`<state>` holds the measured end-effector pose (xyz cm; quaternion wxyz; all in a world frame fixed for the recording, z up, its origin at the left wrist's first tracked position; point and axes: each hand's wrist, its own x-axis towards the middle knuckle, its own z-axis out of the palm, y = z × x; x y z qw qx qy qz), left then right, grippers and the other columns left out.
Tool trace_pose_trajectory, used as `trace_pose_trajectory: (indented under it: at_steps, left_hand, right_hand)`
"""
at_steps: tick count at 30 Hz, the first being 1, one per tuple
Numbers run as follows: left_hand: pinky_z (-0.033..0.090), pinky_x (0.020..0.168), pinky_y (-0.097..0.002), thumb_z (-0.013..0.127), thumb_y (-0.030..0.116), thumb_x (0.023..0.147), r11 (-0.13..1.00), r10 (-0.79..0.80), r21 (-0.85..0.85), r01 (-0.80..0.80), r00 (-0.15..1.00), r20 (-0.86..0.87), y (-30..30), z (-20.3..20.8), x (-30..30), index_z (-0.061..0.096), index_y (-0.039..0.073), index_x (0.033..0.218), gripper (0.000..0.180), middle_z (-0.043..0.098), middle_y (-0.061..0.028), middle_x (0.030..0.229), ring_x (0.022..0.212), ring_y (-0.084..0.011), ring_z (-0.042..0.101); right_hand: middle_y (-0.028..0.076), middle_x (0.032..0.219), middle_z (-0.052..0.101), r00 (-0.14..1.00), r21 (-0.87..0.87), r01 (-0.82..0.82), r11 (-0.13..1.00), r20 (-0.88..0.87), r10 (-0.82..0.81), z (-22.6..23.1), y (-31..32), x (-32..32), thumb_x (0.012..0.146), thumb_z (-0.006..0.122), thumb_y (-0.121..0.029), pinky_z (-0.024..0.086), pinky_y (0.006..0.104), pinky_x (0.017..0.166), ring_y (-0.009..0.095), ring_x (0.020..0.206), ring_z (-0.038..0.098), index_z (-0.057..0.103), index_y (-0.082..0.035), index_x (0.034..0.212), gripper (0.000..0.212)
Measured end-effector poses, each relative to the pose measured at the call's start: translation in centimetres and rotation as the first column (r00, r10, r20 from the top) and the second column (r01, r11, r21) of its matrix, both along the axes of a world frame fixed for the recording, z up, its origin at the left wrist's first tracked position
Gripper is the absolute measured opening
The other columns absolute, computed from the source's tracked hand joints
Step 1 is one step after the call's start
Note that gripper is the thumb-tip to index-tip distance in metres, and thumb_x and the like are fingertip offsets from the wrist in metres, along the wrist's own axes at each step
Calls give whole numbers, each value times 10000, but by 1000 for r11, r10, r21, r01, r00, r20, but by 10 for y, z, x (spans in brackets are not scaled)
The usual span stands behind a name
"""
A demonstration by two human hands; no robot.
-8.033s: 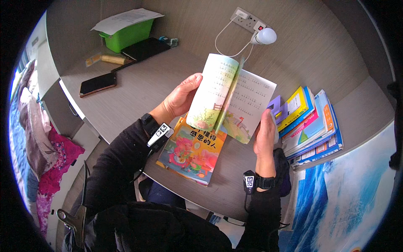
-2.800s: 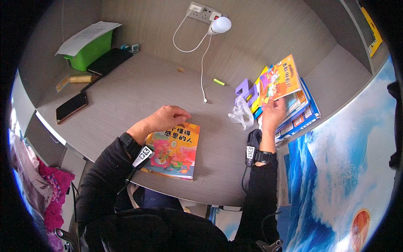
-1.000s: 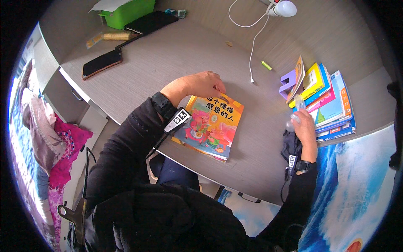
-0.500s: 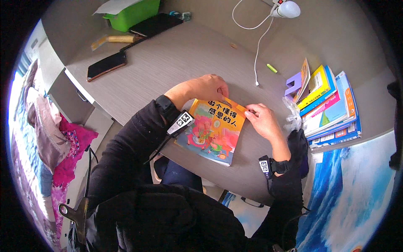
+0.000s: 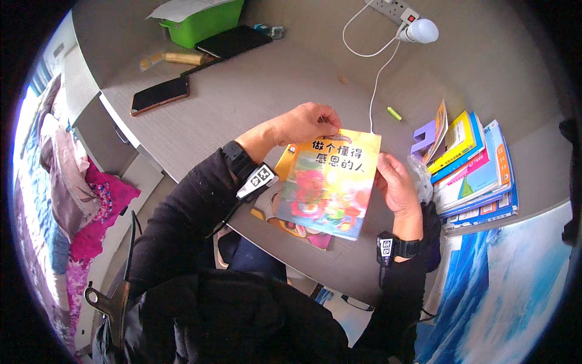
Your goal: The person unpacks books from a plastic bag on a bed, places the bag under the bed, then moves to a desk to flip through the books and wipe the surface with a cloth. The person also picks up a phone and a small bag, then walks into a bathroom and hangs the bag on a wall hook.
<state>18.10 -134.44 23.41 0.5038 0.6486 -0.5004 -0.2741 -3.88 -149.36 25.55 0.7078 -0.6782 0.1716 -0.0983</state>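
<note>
A thin picture book with a yellow top and a colourful cartoon cover is lifted off the desk, its lower half slightly blurred. My left hand pinches its top edge near the left corner. At the book's upper right side, my right hand is closed on the edge, thumb uppermost; its other fingertips are partly hidden. Beneath lies a second book with a yellow and pink cover, mostly covered by the first. Black straps with small marker tags circle both my wrists.
To the right stands a row of books beside a purple holder and a crumpled clear plastic bag. A phone, a green bin and a black tablet-like slab occupy the far left. A white cable hangs near a green crayon-like stick.
The top picture book has been raised and shifted right, uncovering part of another book below. Both my hands moved with it, the right one slightly right and down.
</note>
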Motion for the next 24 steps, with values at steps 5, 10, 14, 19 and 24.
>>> trace_pose_trajectory:
  at_steps: [5, 10, 14, 19, 24]
  left_hand:
    - [522, 772, -268, 607, 129, 907, 988, 117, -87, -131, 981, -155, -3, 5, 2, 660, 7, 998, 162, 677, -79, 897, 834, -132, 633]
    - [521, 758, -249, 599, 110, 920, 970, 167, -150, -192, 973, -160, -1, 6, 1, 645, 4, 994, 137, 668, -63, 899, 828, -105, 617]
    - [522, 745, -247, 594, 105, 927, 939, 295, -141, -313, 946, -137, -2, 6, 1, 638, 11, 995, 124, 660, -55, 878, 820, -98, 609]
    - [516, 793, -258, 605, 115, 916, 874, 263, -271, -404, 861, -435, -5, 4, 4, 588, 46, 1015, 121, 617, -42, 1000, 909, -119, 598]
    - [508, 841, -336, 571, 155, 940, 869, -111, -408, -280, 693, -712, -7, -2, -2, 536, 131, 1050, 119, 579, -3, 1065, 1017, -143, 580]
  right_hand:
    - [116, 1160, 630, 999, 231, 44, 972, 16, -49, -9, 2, 0, 982, 480, -421, 512, 338, 888, 192, 1029, 624, 541, 21, 1226, 508]
    - [132, 1197, 616, 999, 327, 40, 944, -18, -36, -11, -1, -1, 976, 455, -471, 506, 355, 910, 214, 1058, 621, 515, 32, 1255, 578]
    - [107, 1154, 634, 998, 212, 56, 976, 3, -58, -11, -4, 0, 978, 504, -393, 510, 331, 886, 182, 1000, 637, 527, 13, 1250, 490]
    - [79, 1125, 633, 991, 48, 85, 995, 96, -90, -7, -1, 0, 974, 552, -231, 508, 307, 867, 151, 981, 636, 542, 2, 1215, 336]
    - [83, 1153, 615, 938, 108, 207, 972, 259, -228, 2, -6, 1, 983, 535, -240, 491, 318, 900, 171, 1040, 611, 539, 3, 1212, 334]
